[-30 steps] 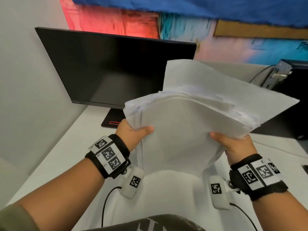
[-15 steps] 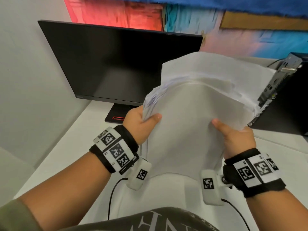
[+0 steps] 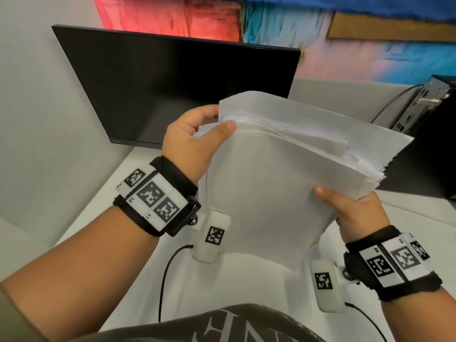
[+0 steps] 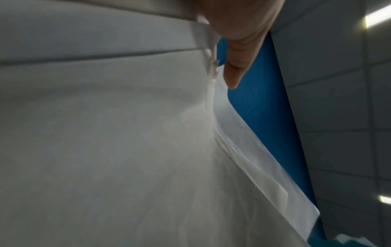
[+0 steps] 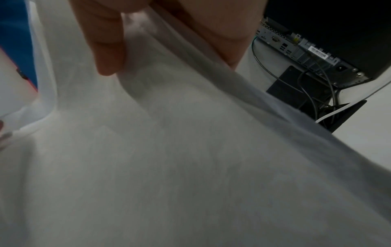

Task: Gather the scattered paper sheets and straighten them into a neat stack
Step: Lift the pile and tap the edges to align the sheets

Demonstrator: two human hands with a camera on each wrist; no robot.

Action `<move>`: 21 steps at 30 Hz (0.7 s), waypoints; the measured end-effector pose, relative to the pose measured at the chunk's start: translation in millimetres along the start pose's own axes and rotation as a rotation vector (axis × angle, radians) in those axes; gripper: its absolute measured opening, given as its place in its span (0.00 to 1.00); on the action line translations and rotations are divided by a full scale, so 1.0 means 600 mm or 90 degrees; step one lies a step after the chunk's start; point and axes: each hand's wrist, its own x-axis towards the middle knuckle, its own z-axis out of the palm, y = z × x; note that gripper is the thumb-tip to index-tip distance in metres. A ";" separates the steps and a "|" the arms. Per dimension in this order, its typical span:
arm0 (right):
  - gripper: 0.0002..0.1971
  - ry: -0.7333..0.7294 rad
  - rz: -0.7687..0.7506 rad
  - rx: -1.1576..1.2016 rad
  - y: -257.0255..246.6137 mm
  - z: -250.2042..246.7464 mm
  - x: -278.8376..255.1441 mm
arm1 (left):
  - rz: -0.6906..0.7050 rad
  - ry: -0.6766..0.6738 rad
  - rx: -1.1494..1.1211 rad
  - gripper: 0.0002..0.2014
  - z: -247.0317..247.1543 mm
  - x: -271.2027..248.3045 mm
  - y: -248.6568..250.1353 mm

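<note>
**Loose white sheets held upright in both hands, edges still ragged**

The thick bundle of plain white paper sheets (image 3: 271,183) is up in the air above the white counter (image 3: 81,213), tilted towards the person, in front of the black flat monitor (image 3: 172,90) and left of the black computer case (image 3: 429,134). The left hand (image 3: 190,141) pinches the upper left corner, thumb on the near face and fingers curled behind. The right hand (image 3: 355,213) grips the lower right edge the same way, its thumb lying across the front sheet. Both grips are closed on the paper.

The bundle looks light but floppy: the near sheet bows outward and sags below the hands. Thin sheets like these probably slide against each other easily, so a loose pinch could let inner ones slip out. Holding at two opposite edges, as now, seems the soundest hold, with the long sides left free for tapping on the counter.

The sheets are blank, matt and slightly translucent. Along the top and right side the edges fan out in uneven steps, and one back sheet stands higher than the rest, so squaring is not yet done.
</note>
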 end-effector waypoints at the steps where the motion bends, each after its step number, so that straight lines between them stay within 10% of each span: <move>1: 0.19 -0.009 0.000 0.002 0.001 -0.002 0.002 | -0.003 0.020 0.015 0.06 0.001 0.005 0.002; 5: 0.33 -0.034 -0.019 -0.011 0.002 -0.007 0.003 | -0.003 0.024 0.008 0.07 0.001 0.010 0.006; 15: 0.16 0.013 -0.024 -0.042 0.016 0.005 0.009 | -0.105 -0.009 -0.237 0.02 -0.018 0.015 -0.004; 18: 0.11 0.079 -0.023 -0.027 0.016 0.015 0.003 | -0.028 -0.076 -0.196 0.31 -0.022 0.009 -0.028; 21: 0.10 0.115 -0.042 -0.014 0.014 0.016 -0.005 | -0.008 -0.121 -0.148 0.39 -0.025 -0.005 -0.044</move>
